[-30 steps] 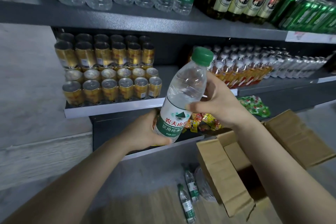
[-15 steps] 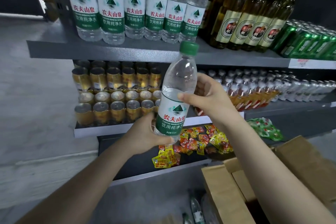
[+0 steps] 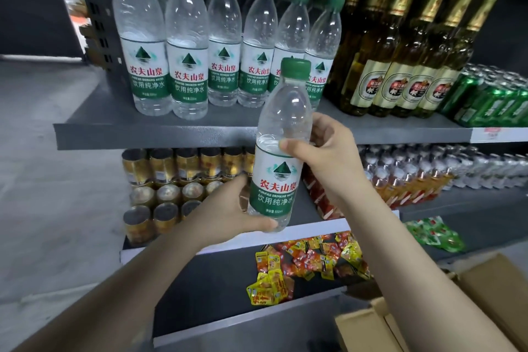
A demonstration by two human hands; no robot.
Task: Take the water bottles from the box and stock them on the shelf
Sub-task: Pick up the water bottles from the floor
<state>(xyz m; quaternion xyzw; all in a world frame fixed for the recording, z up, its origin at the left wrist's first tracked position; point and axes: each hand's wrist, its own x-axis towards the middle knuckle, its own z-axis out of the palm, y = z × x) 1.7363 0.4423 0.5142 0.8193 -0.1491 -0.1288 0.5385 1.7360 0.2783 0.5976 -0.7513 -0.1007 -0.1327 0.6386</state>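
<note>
I hold a clear water bottle (image 3: 281, 134) with a green cap and green label upright in front of the shelves. My left hand (image 3: 228, 208) grips its base from the left. My right hand (image 3: 328, 154) holds its middle, thumb on the front. Behind and above it, several matching water bottles (image 3: 185, 46) stand in a row on the grey top shelf (image 3: 148, 134). The held bottle's cap is level with their labels. The open cardboard box (image 3: 485, 288) sits at the bottom right; its inside is hidden.
Tall beer bottles (image 3: 400, 46) and green cans (image 3: 494, 103) fill the top shelf's right side. Gold cans (image 3: 160, 191) and small drink bottles (image 3: 428, 174) crowd the middle shelf. Snack packets (image 3: 308, 263) lie on the lower shelf. Grey floor stretches left.
The bottle has risen in both hands from the middle shelf's height towards the top shelf. My view has tilted upward, so the floor bottles and most of the box dropped out of sight.
</note>
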